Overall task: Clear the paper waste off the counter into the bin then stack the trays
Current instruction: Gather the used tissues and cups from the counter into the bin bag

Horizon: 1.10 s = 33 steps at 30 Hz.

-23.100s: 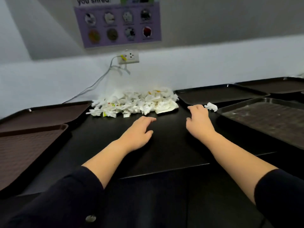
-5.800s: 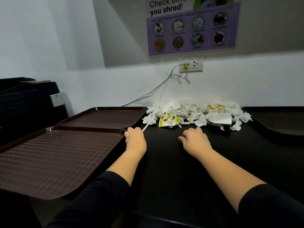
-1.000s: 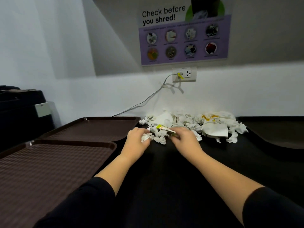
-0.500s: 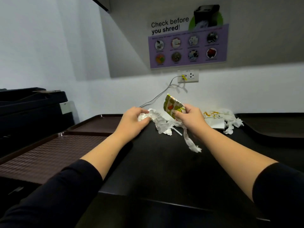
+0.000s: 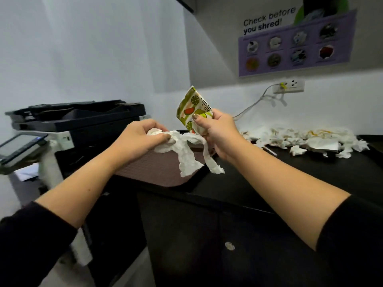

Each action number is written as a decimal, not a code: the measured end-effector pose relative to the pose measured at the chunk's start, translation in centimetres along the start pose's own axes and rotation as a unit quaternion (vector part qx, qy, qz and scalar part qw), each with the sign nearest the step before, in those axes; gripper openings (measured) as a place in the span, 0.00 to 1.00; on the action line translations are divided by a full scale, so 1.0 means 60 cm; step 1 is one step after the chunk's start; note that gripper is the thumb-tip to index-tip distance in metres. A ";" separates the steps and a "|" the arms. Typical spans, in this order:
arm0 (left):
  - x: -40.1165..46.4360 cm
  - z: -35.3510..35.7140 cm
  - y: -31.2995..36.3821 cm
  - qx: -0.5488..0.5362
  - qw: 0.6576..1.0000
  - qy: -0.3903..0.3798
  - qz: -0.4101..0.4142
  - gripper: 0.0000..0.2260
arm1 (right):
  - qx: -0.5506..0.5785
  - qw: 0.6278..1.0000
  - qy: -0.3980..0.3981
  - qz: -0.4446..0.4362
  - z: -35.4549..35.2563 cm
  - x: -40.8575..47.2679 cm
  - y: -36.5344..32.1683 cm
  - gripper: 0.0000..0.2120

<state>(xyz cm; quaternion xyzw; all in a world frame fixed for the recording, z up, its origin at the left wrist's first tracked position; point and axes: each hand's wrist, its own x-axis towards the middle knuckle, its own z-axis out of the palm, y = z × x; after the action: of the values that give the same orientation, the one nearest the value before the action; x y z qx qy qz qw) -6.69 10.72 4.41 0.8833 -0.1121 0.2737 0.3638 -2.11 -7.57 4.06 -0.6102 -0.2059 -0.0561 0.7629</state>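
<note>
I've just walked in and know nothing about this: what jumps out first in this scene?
Two bare hands raised in the middle: the right hand grips a fruit-printed wrapper, and the left hand holds crumpled white tissue trailing down. To the right, a heap of paper scraps lies on the black counter against the wall, under a purple poster reading "Check before you shred!".

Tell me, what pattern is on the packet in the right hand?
Fruit slices, green limes and red watermelon on pale stripes, on the packet, seen in the head view.

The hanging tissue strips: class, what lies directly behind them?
Behind the tissue strips shows a brown tray on the black counter. The tissue and both hands hide the tray's far edge.
</note>
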 end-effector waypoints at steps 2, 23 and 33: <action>-0.036 -0.049 -0.028 0.005 0.999 -0.008 -0.037 0.02 | 0.028 0.999 -0.037 0.013 0.055 -0.018 0.012 0.05; -0.502 -0.039 -0.562 -0.016 0.831 -0.129 -0.541 0.06 | -0.038 0.942 -0.193 0.271 0.398 -0.211 0.452 0.03; -0.614 0.089 -0.654 -0.174 0.749 -0.089 -0.633 0.15 | -0.030 0.904 -0.094 0.415 0.361 -0.239 0.638 0.02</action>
<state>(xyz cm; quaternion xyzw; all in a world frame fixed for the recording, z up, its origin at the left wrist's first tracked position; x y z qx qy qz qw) -19.37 34.81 -42.36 0.6938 0.3946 -0.1233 0.5897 -7.59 20.26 -32.51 -0.6655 -0.0034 0.3172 0.6756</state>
